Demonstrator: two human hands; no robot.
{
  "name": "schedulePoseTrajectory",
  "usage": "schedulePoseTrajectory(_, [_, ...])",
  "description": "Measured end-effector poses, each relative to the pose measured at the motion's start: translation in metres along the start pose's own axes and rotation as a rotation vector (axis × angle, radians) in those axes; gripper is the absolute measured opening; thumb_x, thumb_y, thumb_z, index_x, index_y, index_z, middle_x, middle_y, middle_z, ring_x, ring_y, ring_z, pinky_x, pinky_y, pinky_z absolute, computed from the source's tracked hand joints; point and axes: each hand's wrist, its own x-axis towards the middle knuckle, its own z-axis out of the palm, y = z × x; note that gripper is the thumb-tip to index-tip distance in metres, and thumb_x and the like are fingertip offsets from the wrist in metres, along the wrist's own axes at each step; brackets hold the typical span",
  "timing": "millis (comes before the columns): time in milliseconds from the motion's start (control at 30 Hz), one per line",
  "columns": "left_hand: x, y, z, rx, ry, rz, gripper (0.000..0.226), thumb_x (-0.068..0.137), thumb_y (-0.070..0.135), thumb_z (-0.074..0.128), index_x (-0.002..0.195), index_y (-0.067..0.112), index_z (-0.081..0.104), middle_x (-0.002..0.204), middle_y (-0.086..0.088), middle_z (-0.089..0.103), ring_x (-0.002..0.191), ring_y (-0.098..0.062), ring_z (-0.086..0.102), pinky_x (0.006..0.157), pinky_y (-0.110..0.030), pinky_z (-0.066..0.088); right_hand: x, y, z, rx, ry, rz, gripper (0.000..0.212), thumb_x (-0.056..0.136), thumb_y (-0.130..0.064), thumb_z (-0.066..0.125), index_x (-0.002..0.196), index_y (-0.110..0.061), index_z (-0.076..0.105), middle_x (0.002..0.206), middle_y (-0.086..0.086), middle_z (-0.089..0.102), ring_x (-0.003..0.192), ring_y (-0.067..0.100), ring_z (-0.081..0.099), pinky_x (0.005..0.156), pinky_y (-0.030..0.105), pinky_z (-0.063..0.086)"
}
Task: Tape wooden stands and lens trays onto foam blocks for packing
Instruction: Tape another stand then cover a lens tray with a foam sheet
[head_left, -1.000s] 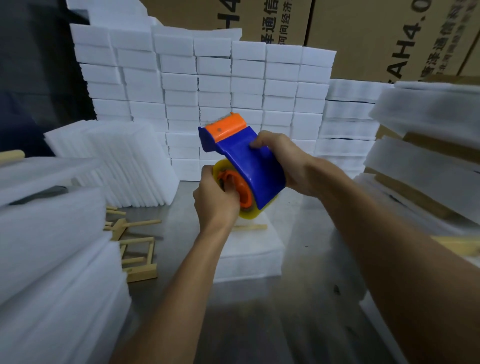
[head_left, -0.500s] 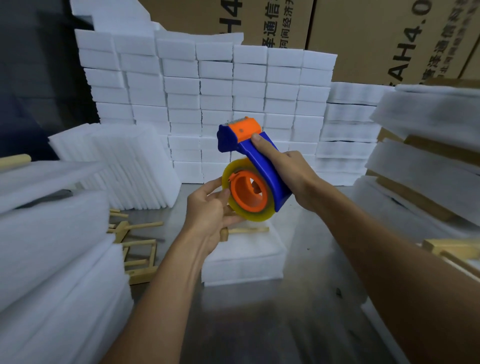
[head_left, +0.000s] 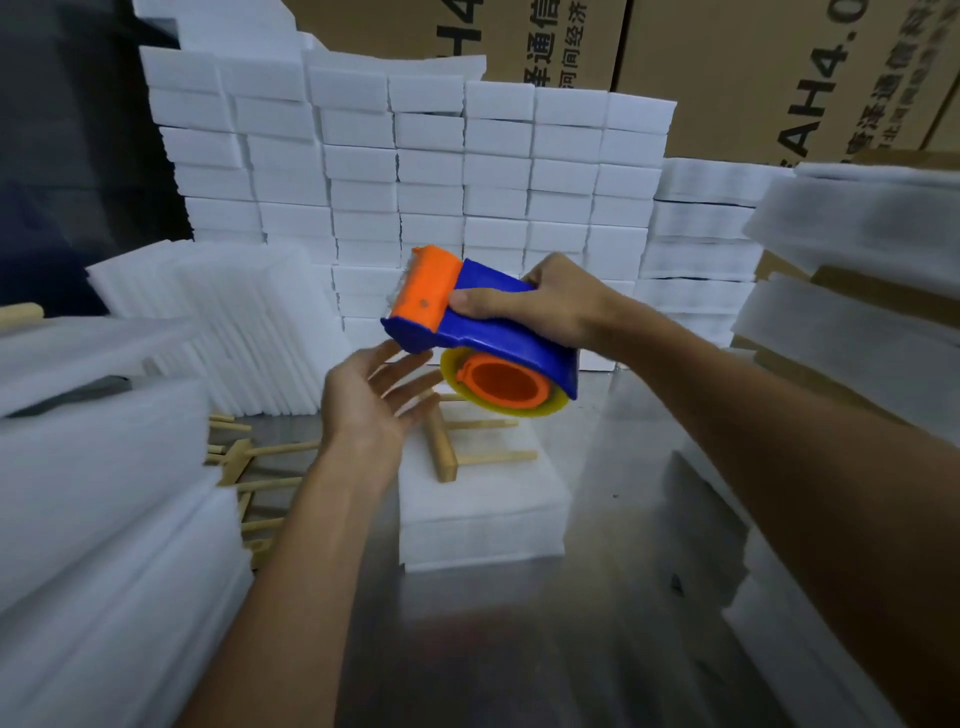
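Observation:
My right hand (head_left: 540, 301) grips a blue and orange tape dispenser (head_left: 467, 322) in the air, its orange cutter end pointing up and left and its yellowish tape roll (head_left: 506, 387) underneath. My left hand (head_left: 371, 402) is open, palm up, just below the dispenser's front edge, fingers straight and close to it. Beneath both hands a white foam block (head_left: 483, 504) lies on the metal table (head_left: 519, 649). A wooden stand (head_left: 441, 447) lies flat on top of that block, its thin dowels pointing right.
Stacked white foam blocks (head_left: 415, 171) form a wall at the back, with cardboard boxes (head_left: 727, 73) behind. Piles of foam sheets (head_left: 104, 493) crowd the left, more stacks (head_left: 857, 291) the right. Several loose wooden stands (head_left: 249, 467) lie left of the block.
My left hand has let go of the tape roll and opened below the dispenser. My right hand has tipped the dispenser flatter, cutter end to the left.

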Motion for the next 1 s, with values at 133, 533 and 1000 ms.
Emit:
schedulePoseTrajectory(133, [-0.001, 0.007, -0.008, 0.0, -0.189, 0.007, 0.04, 0.095, 0.041, 0.052, 0.116, 0.01, 0.066, 0.104, -0.01, 0.073, 0.093, -0.025, 0.072, 0.084, -0.043, 0.054, 0.009, -0.012, -0.012, -0.308, -0.066, -0.076, 0.098, 0.024, -0.096, 0.062, 0.091, -0.023, 0.065, 0.078, -0.007, 0.071, 0.07, 0.013, 0.07, 0.056, 0.026, 0.053])
schedulePoseTrajectory(533, [0.0, -0.005, -0.005, 0.251, -0.26, 0.06, 0.019, 0.099, 0.016, 0.054, 0.103, 0.011, 0.072, 0.097, -0.007, 0.076, 0.083, -0.016, 0.074, 0.065, -0.028, 0.058, 0.001, -0.003, -0.022, -0.469, -0.177, -0.094, 0.097, 0.021, -0.095, 0.055, 0.087, -0.025, 0.063, 0.081, -0.009, 0.069, 0.075, 0.013, 0.068, 0.055, 0.023, 0.051])
schedulePoseTrajectory(1000, [-0.001, 0.004, 0.011, 0.532, 0.099, 0.107, 0.031, 0.088, -0.014, 0.057, 0.072, 0.011, 0.067, 0.068, -0.006, 0.067, 0.051, -0.011, 0.064, 0.046, -0.02, 0.053, -0.001, -0.001, -0.019, -0.574, -0.284, -0.047, 0.102, 0.017, -0.101, 0.052, 0.086, -0.027, 0.059, 0.084, -0.009, 0.066, 0.076, 0.013, 0.065, 0.055, 0.026, 0.049])
